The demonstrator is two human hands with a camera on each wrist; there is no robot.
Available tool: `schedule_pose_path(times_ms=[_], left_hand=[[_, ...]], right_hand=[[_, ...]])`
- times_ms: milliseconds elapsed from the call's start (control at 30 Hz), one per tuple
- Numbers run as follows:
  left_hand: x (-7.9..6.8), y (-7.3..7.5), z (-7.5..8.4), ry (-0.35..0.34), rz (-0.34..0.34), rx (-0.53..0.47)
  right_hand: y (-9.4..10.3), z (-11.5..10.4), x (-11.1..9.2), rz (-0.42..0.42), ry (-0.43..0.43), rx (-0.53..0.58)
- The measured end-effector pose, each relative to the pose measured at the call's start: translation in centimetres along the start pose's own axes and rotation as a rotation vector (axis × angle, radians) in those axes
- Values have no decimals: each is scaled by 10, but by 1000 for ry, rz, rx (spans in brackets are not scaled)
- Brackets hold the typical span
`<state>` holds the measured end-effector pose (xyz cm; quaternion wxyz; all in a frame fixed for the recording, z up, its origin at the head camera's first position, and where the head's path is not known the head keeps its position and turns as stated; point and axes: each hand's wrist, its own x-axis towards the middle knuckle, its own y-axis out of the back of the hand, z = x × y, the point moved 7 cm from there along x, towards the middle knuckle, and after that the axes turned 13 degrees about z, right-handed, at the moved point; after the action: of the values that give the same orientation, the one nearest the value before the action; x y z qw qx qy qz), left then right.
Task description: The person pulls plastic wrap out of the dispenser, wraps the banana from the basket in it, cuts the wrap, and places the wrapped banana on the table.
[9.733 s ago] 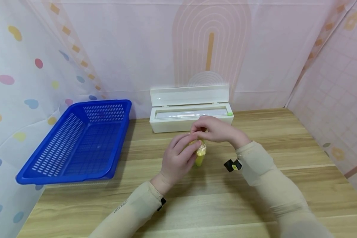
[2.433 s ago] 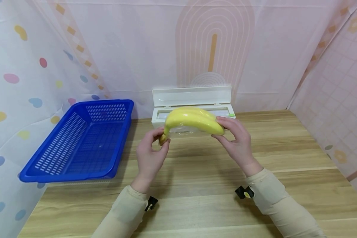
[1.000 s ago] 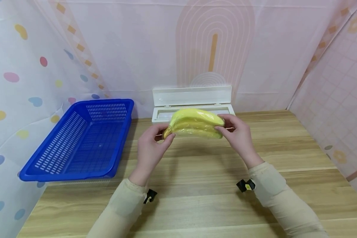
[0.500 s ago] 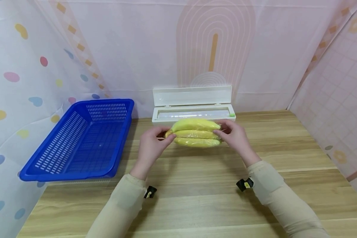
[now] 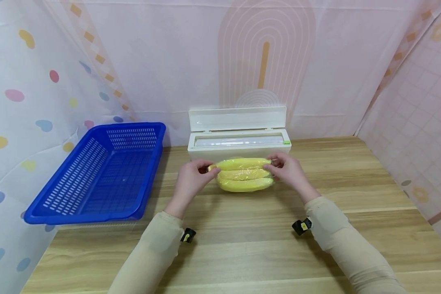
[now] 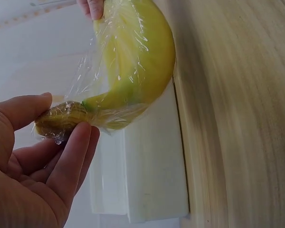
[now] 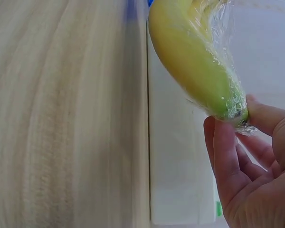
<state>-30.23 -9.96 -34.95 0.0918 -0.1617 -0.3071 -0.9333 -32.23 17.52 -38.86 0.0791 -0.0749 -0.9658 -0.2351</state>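
A bunch of bananas wrapped in clear cling film is held between both hands over the wooden table, in front of the white box. My left hand pinches the brown stem end; the left wrist view shows thumb and fingers around the film-covered stem. At the other end, my right hand pinches the tips between thumb and fingers, where the film bunches up around a greenish banana tip. Loose film stands out along the bunch's inner curve.
Behind the bananas, a white cling film dispenser stands against the curtain with its lid raised and a film roll inside. A blue plastic basket sits at the left of the wooden table.
Earlier both hands were close together working at the film. Since then they have spread to the bunch's two ends, turned its face up, and lowered it toward the table.
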Motion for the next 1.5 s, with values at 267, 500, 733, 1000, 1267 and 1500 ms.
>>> schedule_pose_path(times_ms=[267,500,733,1000,1267,1500], left_hand=[[2,-3,-6,29,-14,24],[3,-7,-10,40,-25,33],[3,-11,-12,64,-53,41],[4,-13,-11,58,-53,50],[4,-14,-10,61,-54,64],[4,-16,-11,36,-43,70]], right_hand=[[-5,8,1,-34,-17,-19],[-9,11,0,-87,-21,-69],[-12,15,0,-122,-59,-81],[-15,21,1,-143,-68,-91],[-17,22,4,-154,-78,-88],[-16,22,5,-131,-48,-117]])
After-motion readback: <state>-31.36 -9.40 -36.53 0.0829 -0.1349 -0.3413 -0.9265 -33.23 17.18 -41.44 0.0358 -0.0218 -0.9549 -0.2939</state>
